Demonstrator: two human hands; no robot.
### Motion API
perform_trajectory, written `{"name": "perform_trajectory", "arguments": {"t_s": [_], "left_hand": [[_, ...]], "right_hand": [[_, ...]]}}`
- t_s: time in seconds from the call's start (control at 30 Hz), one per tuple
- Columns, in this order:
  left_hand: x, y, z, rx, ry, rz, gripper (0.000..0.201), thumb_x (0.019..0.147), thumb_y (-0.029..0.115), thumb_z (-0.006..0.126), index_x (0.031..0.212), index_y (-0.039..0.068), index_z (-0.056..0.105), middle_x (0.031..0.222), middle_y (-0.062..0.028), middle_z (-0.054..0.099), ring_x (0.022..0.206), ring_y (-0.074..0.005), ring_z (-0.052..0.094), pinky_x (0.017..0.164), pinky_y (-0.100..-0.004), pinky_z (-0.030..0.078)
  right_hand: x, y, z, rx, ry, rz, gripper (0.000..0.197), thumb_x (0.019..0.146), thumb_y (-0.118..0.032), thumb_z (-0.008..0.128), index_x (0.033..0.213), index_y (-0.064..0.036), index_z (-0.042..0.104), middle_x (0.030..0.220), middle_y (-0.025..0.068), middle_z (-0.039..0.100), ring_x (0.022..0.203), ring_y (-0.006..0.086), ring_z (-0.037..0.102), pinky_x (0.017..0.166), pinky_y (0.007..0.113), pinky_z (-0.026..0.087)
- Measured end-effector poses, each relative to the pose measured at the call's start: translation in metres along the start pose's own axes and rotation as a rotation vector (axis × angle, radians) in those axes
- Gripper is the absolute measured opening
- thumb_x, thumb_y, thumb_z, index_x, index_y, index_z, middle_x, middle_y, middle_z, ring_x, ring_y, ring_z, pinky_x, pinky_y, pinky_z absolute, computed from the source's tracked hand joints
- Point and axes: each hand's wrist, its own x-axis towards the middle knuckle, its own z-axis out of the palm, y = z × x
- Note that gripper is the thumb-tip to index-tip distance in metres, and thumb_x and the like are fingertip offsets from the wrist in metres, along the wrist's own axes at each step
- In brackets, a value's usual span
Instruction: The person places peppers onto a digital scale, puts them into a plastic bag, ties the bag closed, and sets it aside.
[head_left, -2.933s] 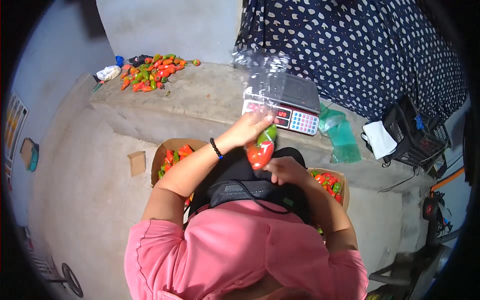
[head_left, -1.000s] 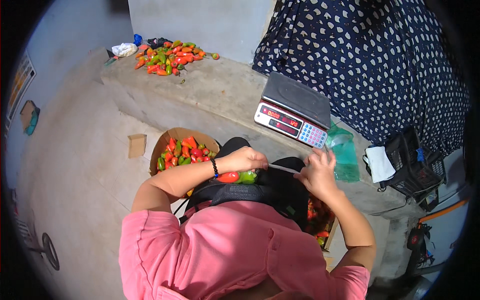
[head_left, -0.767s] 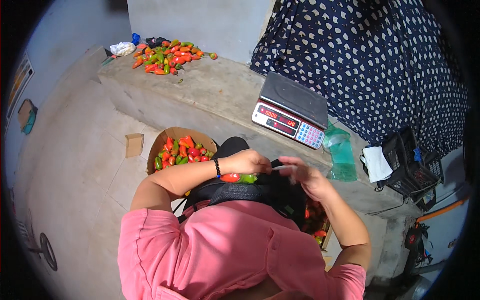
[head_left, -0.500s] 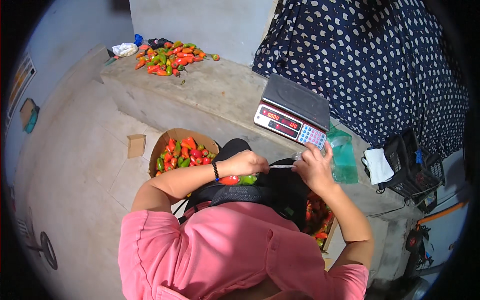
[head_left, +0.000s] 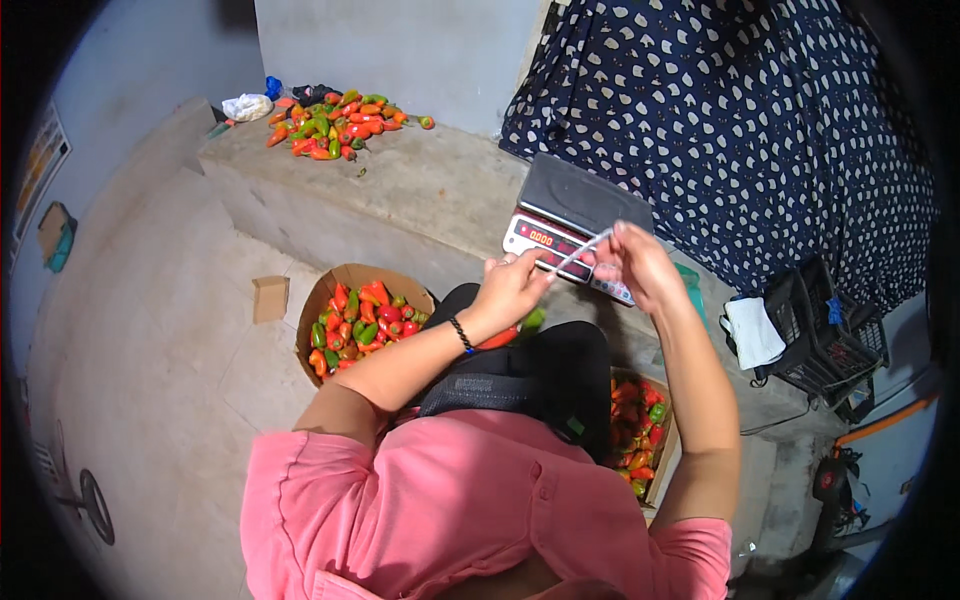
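Observation:
A thin whitish strip (head_left: 578,254), which looks like twisted plastic, stretches between my two hands in front of the scale. My left hand (head_left: 508,292), with a dark beaded bracelet at its wrist, is closed on the strip's lower end. Up and to the right, my right hand (head_left: 640,265) pinches the other end, its lower fingers blurred. Under my left hand a red pepper (head_left: 500,339) and a blurred green pepper (head_left: 533,321) show above my lap; whether a clear bag holds them I cannot tell. The digital scale (head_left: 575,195) has a bare dark platform, its panel partly hidden by my hands.
Peppers fill a cardboard box (head_left: 303,335) at my left and another box (head_left: 668,455) at my right. A pepper pile (head_left: 335,125) lies on the concrete ledge (head_left: 440,180). Black crates (head_left: 815,320) with a white cloth (head_left: 755,332) stand right, below a patterned dark curtain (head_left: 720,130).
Both hands have risen toward the scale, still with the whitish strip between them. It now slants up to the right, and the peppers under my left hand have shifted up and right.

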Motion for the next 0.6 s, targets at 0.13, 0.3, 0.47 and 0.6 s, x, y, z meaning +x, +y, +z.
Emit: {"name": "perform_trajectory", "arguments": {"t_s": [0.13, 0.3, 0.47, 0.6], "left_hand": [[0.007, -0.007, 0.04, 0.088, 0.015, -0.078, 0.059, 0.076, 0.028, 0.065, 0.126, 0.006, 0.043, 0.096, -0.0083, 0.06, 0.096, -0.0286, 0.052, 0.083, -0.0388, 0.033], [-0.009, 0.016, 0.05, -0.413, -0.369, 0.103, 0.067, 0.076, 0.016, 0.067, 0.133, 0.005, 0.034, 0.109, -0.0178, 0.056, 0.103, -0.0279, 0.054, 0.09, -0.0368, 0.04], [-0.007, 0.06, -0.011, -0.421, -0.61, 0.399, 0.019, 0.082, 0.013, 0.064, 0.099, 0.005, 0.063, 0.087, -0.0073, 0.065, 0.08, -0.0147, 0.062, 0.074, -0.0289, 0.049], [0.034, 0.047, -0.052, -0.428, -0.2, 0.122, 0.019, 0.086, 0.02, 0.06, 0.093, 0.003, 0.065, 0.088, -0.0054, 0.064, 0.084, -0.0127, 0.058, 0.075, -0.0281, 0.046]], "right_hand": [[0.05, -0.015, 0.023, 0.047, 0.058, -0.084, 0.027, 0.097, -0.027, 0.037, 0.083, -0.006, 0.047, 0.076, 0.0062, 0.054, 0.076, 0.0193, 0.062, 0.064, 0.028, 0.053], [0.06, -0.025, 0.023, -0.016, 0.103, -0.278, 0.029, 0.097, -0.027, 0.039, 0.078, -0.007, 0.047, 0.073, 0.0043, 0.052, 0.074, 0.0184, 0.062, 0.059, 0.025, 0.053], [0.017, -0.039, -0.009, -0.188, 0.0, -0.294, 0.027, 0.095, -0.026, 0.042, 0.075, -0.0075, 0.046, 0.068, 0.0015, 0.047, 0.067, 0.015, 0.059, 0.05, 0.022, 0.046], [0.005, -0.042, -0.028, -0.093, 0.022, -0.34, 0.027, 0.096, -0.024, 0.041, 0.075, -0.007, 0.047, 0.069, 0.0025, 0.048, 0.072, 0.0164, 0.06, 0.055, 0.022, 0.049]]}}
